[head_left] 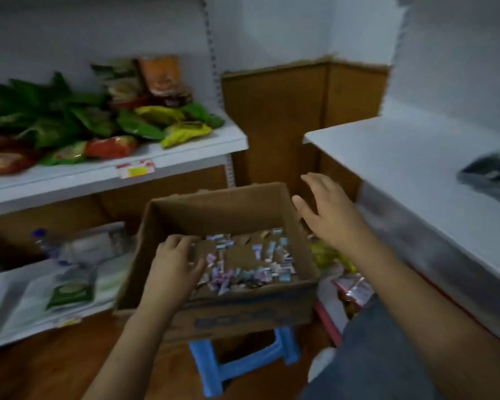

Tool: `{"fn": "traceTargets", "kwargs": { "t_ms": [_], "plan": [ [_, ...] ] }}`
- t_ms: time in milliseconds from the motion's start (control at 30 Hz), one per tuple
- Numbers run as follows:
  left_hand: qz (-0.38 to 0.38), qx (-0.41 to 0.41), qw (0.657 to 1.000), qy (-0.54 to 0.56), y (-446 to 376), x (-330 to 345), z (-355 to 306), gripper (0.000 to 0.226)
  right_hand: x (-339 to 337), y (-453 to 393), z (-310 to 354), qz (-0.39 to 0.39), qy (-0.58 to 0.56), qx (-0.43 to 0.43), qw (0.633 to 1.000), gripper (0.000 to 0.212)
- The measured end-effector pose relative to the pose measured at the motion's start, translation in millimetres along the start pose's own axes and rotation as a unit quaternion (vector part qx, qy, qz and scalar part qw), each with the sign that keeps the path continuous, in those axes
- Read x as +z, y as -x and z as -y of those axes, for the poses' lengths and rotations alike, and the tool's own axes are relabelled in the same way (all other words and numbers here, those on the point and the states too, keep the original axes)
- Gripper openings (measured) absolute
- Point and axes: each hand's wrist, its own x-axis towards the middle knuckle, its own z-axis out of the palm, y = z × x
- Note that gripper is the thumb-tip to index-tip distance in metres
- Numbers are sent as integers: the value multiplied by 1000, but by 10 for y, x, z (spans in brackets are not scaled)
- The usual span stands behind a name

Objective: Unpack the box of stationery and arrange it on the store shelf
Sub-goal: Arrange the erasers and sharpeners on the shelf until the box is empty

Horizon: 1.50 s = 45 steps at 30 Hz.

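An open cardboard box [214, 209] sits on a blue plastic stool [214, 373] in the middle of the view. Its floor is strewn with several small wrapped stationery pieces [257, 264] in pink, blue and white. My left hand [175, 265] reaches inside the box at its left side with fingers bent down over the pieces; whether it holds any is hidden. My right hand [328, 213] hovers above the box's right wall, fingers spread, holding nothing. A white shelf [387, 157] stands to the right.
A dark blurred item [491, 176] lies at the right shelf's far end. The left shelving holds green, yellow and red snack bags [98, 122] above and pale packets [70, 290] below. Red-trimmed bags [352, 290] lie on the wooden floor right of the box.
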Motion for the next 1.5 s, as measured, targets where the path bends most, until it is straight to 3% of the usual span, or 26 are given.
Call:
{"fn": "traceTargets", "kwargs": {
  "t_ms": [100, 233, 333, 400, 533, 633, 700, 800, 900, 1067, 1200, 1300, 1367, 1500],
  "plan": [
    [35, -62, 997, 18, 179, 3, 486, 39, 619, -275, 464, 73, -1, -47, 996, 58],
    [218, -71, 973, 10, 7, 51, 555, 66, 1336, -636, 645, 226, 54, -35, 972, 71],
    [396, -47, 910, -114, -473, 76, 478, 98, 1694, -912, 514, 380, 133, 35, 915, 93],
    [459, -10, 865, -203, -811, 233, 431, 100, 1844, -1047, 381, 451, 156, 58, 877, 105],
    [486, 69, 848, -201, -1213, 643, 511, 121, 2053, -996, 210, 512, 147, 1, 846, 115],
    [496, 120, 830, -225, -1199, 893, 710, 129, 2183, -690, 210, 561, 183, -84, 803, 115],
    [481, 150, 822, -264, -1119, 1050, 769, 132, 2206, -454, 302, 566, 198, -127, 790, 114],
    [441, 189, 834, -271, -1057, 1136, 780, 123, 2235, -209, 423, 538, 185, -147, 809, 112],
    [459, 181, 848, -190, -1107, 1124, 784, 96, 2302, -145, 393, 531, 138, -87, 831, 114],
    [440, 184, 869, -132, -1134, 1136, 726, 50, 2346, -44, 387, 494, 109, -71, 860, 84],
    [407, 181, 887, -123, -1146, 1153, 716, 32, 2401, 44, 396, 442, 99, -57, 890, 94],
    [407, 163, 892, -107, -1193, 1180, 729, 11, 2417, -3, 395, 439, 99, -58, 891, 99],
    [418, 158, 888, -112, -1204, 1188, 726, 9, 2432, 2, 397, 435, 71, -51, 896, 91],
    [442, 145, 879, -104, -1199, 1180, 722, 27, 2476, 111, 436, 424, 49, -69, 902, 79]
  ]
}}
